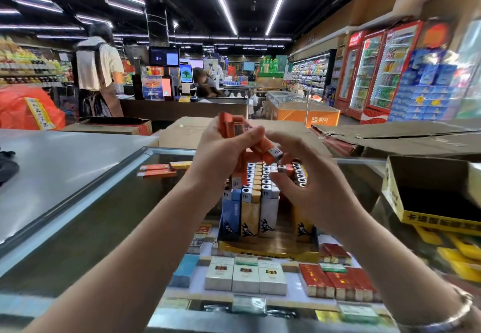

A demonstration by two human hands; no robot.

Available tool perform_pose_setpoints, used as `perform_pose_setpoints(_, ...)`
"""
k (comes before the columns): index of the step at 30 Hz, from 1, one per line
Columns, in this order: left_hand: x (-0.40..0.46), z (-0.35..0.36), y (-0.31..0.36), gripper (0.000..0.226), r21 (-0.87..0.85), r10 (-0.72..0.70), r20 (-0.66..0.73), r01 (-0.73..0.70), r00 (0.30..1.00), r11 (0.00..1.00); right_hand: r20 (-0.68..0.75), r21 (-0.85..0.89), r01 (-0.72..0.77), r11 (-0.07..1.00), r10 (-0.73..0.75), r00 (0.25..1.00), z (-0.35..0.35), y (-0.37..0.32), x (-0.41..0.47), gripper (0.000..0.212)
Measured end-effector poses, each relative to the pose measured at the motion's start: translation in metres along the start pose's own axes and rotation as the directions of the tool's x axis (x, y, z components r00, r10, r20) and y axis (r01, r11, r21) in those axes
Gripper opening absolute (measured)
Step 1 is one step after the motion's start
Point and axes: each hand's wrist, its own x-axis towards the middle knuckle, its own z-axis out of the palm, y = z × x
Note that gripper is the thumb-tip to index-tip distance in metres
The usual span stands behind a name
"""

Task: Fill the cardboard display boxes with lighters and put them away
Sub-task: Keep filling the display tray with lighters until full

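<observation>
Left hand (221,148): we see it curled round a loose bunch of orange lighters (235,127), held above the box.
Lighters: we judge them light, hard, smooth plastic with metal caps, prone to slip from a bunch; best pinched one at a time by the flat sides.
Box (270,250): thin yellow cardboard on the glass counter (109,202), nearly full of upright rows; likely flimsy, so we would lift it from beneath.
Right hand (307,176): fingers loosely spread, tips at the lighter tops, pinching nothing that we can see.
</observation>
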Motion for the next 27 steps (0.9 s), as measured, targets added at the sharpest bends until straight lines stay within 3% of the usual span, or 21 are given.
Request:
perform_pose_setpoints(3,-0.004,0.001,-0.006,0.040,0.035,0.039,0.010,-0.039,0.999,0.999,0.012,0.014,0.013,1.000,-0.013,1.000,0.002,-0.002,0.001,0.036)
perform_pose_setpoints(6,-0.007,-0.004,-0.007,0.032,0.051,0.066,0.031,-0.067,0.997,0.996,-0.007,0.064,0.037,0.997,-0.036,0.999,0.003,-0.005,0.001,0.030)
perform_pose_setpoints(10,-0.010,-0.009,-0.006,0.036,0.044,0.077,0.007,-0.077,0.997,0.996,-0.026,0.335,-0.078,0.939,0.092,0.995,0.002,-0.007,0.001,0.030)
perform_pose_setpoints(12,-0.010,-0.012,-0.007,0.036,0.036,0.088,-0.032,-0.087,0.996,0.996,-0.039,0.537,-0.147,0.830,0.198,0.979,-0.002,-0.007,0.004,0.021)
perform_pose_setpoints(15,-0.008,-0.019,-0.008,0.033,-0.017,0.070,-0.082,-0.072,0.994,0.997,0.009,0.806,-0.257,0.533,0.423,0.906,-0.012,0.001,0.008,0.021)
perform_pose_setpoints(16,-0.007,-0.021,-0.008,0.033,-0.051,0.049,-0.097,-0.055,0.994,0.997,0.039,0.842,-0.289,0.456,0.483,0.875,-0.014,0.004,0.008,0.021)
perform_pose_setpoints(18,-0.005,-0.026,-0.009,0.029,-0.142,-0.004,-0.115,-0.013,0.993,0.990,0.050,0.857,-0.322,0.402,0.557,0.829,-0.015,0.009,0.008,0.014)
perform_pose_setpoints(20,-0.003,-0.028,-0.011,0.024,-0.223,-0.058,-0.123,0.029,0.991,0.974,-0.019,0.802,-0.349,0.484,0.605,0.796,-0.015,0.013,0.006,0.003)
perform_pose_setpoints(23,-0.002,-0.028,-0.013,0.014,-0.310,-0.099,-0.146,0.049,0.984,0.949,-0.220,0.416,-0.391,0.821,0.508,0.833,-0.015,0.019,0.005,0.012)
perform_pose_setpoints(25,-0.001,-0.028,-0.014,0.011,-0.303,-0.110,-0.165,0.056,0.980,0.951,-0.264,0.235,-0.368,0.900,0.424,0.867,-0.015,0.021,0.006,0.022)
perform_pose_setpoints(27,-0.001,-0.028,-0.015,0.010,-0.269,-0.130,-0.176,0.080,0.976,0.960,-0.274,0.163,-0.334,0.928,0.368,0.889,-0.015,0.021,0.007,0.024)
